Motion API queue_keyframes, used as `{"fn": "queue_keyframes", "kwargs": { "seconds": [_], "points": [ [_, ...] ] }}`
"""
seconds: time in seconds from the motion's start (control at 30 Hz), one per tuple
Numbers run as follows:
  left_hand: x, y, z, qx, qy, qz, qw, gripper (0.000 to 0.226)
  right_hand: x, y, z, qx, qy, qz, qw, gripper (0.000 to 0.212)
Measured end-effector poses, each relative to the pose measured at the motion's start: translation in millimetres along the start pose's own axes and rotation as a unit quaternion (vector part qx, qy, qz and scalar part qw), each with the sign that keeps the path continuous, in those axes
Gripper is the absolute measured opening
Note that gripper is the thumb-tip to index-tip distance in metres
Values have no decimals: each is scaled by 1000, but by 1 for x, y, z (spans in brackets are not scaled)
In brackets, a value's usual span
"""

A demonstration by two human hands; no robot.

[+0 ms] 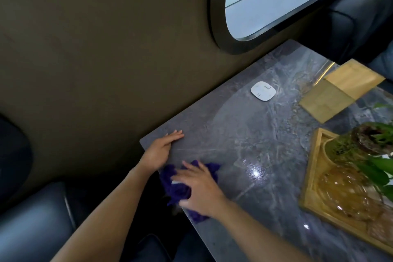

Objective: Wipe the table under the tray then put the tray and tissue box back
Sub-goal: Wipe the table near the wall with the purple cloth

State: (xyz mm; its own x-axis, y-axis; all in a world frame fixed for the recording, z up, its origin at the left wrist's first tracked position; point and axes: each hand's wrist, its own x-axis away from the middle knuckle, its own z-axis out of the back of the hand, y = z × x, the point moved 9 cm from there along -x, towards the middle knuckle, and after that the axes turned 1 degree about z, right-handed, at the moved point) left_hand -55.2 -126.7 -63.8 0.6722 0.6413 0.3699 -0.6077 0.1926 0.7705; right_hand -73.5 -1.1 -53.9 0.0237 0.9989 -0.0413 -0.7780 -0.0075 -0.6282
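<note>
My right hand (198,189) presses flat on a purple cloth (178,189) at the near left corner of the grey marble table (244,138). My left hand (162,149) rests flat, fingers together, on the table's left edge just beyond the cloth and holds nothing. The wooden tray (311,178) sits at the right side of the table, carrying a glass vase with a green plant (365,144) and clear glassware (344,187). A wooden box (340,89), apparently the tissue box, lies farther back on the right. The picture is blurred around my right hand.
A small white square device (263,91) lies on the table towards the wall. A brown wall (95,49) runs along the table's left side, with a rounded window (276,0) above. Dark seats (36,225) stand at the near left and far right.
</note>
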Motion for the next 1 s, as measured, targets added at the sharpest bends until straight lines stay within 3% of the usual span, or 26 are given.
{"fn": "queue_keyframes", "kwargs": {
  "seconds": [0.13,0.23,0.3,0.43,0.57,0.63,0.73,0.83,0.9,1.0],
  "points": [
    [0,-5,2,59,-16,15,998,49,14,-36,-25,-149,-70,-25,986,52],
    [-2,-9,3,85,-15,45,995,48,19,-34,-17,-317,-102,-100,938,51],
    [-3,-11,4,96,-8,63,993,47,21,-14,8,-357,-78,-139,921,50],
    [-4,-15,5,95,3,73,993,46,22,49,92,-257,58,-182,947,53],
    [-3,-15,1,111,-4,56,992,49,29,126,171,-125,155,-253,947,46],
    [-4,-14,1,95,5,48,994,46,39,165,188,-4,124,-314,941,51],
    [-2,-7,1,68,12,32,997,43,55,198,190,176,4,-355,918,69],
    [5,0,-4,-58,20,-25,998,39,58,201,179,149,7,-322,935,69],
    [10,5,-13,-201,42,-99,974,42,54,199,170,99,48,-310,944,62],
    [8,0,-18,-283,58,-126,949,52,51,191,161,82,98,-302,945,58]
  ]
}}
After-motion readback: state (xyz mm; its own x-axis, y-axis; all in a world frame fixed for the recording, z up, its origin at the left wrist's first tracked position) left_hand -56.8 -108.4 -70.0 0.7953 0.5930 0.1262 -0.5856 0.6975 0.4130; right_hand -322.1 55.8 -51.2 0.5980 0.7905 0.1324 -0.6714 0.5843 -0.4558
